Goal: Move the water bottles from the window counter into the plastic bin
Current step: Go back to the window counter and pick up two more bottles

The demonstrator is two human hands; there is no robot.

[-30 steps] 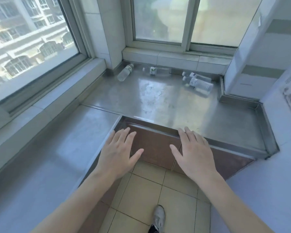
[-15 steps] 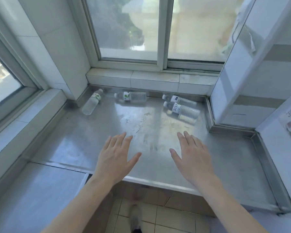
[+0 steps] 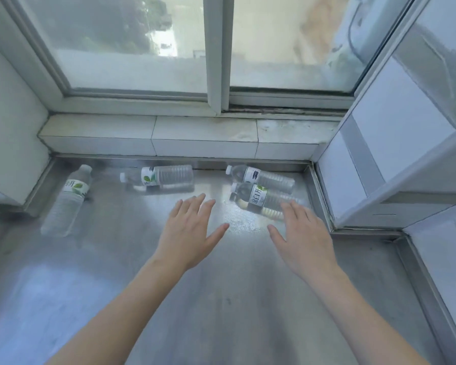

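Several clear water bottles lie on their sides at the back of the steel window counter (image 3: 116,259). One bottle (image 3: 66,201) lies at the far left, one (image 3: 166,176) in the middle by the tiled ledge. Two more lie at the right: a rear bottle (image 3: 263,177) and a front bottle (image 3: 258,200). My left hand (image 3: 190,227) hovers open, fingers spread, just short of the middle bottle. My right hand (image 3: 300,233) is open too, its fingertips over the base end of the front right bottle. No plastic bin is in view.
A tiled ledge (image 3: 153,138) and a sliding window (image 3: 216,61) close off the back. A tiled wall (image 3: 8,127) stands at the left and a white panel (image 3: 379,154) at the right. A raised steel rim (image 3: 419,280) edges the counter's right side.
The view and both hands have moved forward over the counter towards the bottles. The floor and counter edge have dropped out of sight. The hands stay open and hold nothing.
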